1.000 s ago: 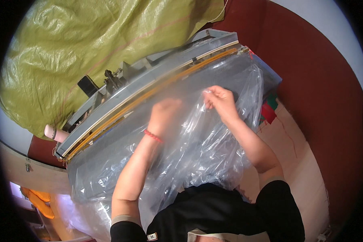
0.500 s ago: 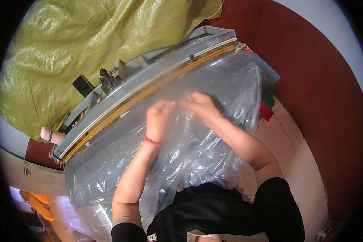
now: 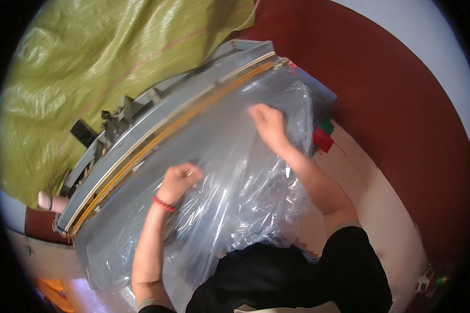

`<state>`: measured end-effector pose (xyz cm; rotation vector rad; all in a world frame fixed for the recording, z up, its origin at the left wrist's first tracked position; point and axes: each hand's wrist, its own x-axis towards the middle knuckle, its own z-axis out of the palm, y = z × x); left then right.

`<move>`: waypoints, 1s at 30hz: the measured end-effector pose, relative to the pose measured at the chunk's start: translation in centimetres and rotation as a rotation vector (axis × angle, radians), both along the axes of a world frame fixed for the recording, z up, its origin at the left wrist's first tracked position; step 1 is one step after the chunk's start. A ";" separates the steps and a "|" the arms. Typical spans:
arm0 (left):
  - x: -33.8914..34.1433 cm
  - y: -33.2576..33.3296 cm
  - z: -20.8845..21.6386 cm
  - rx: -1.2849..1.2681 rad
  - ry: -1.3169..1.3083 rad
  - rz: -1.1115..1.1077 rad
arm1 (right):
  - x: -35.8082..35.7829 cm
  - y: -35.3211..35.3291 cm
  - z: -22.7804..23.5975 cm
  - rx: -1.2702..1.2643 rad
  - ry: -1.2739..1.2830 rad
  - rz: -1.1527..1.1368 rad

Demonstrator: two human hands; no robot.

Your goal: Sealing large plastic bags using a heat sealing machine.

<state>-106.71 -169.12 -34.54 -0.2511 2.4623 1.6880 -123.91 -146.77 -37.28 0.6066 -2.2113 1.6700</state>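
A clear, crinkled plastic sheet (image 3: pixel 235 180) lies spread over a grey work surface and drapes toward my body. My left hand (image 3: pixel 179 181), with a red bead bracelet at the wrist, is closed in a pinch on the sheet toward the left. Farther away and to the right, my right hand (image 3: pixel 269 123) also pinches the sheet with bent fingers. Between my two hands the film runs in long folds. Its exact edge is hard to make out, being transparent and slightly blurred.
Beyond the sheet runs a long grey metal bar machine (image 3: pixel 164 104) with an orange strip (image 3: pixel 177 122) along it. A yellow-green woven tarp (image 3: pixel 120 57) rises behind. A pink cylinder (image 3: pixel 52 201) stands at the machine's left end; red cloth (image 3: pixel 322 140) lies at right.
My hands have moved apart: the left came nearer and leftward, the right shifted slightly right and away. The sheet between them is spread wider. The whole view has also shifted.
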 end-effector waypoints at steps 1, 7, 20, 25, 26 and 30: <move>0.8 -0.8 0.3 0.001 -0.124 -0.001 | -1.2 1.6 0.1 0.133 0.023 -0.097; 4.5 -4.3 -0.5 0.014 -0.126 0.026 | -9.3 10.2 -2.0 0.615 0.386 -0.565; 17.6 -12.4 -0.6 -0.141 -0.028 0.418 | -15.9 10.3 -4.8 0.800 0.014 -0.779; 18.9 -14.9 -0.2 -0.613 0.068 0.425 | -14.2 11.8 -2.2 0.822 -0.043 -0.623; 19.0 -15.3 -0.5 -0.654 0.079 0.469 | -14.6 12.1 -2.6 0.832 -0.029 -0.641; 18.7 -16.1 -3.5 -0.802 0.160 0.640 | -17.7 15.2 -4.4 0.688 0.043 -0.578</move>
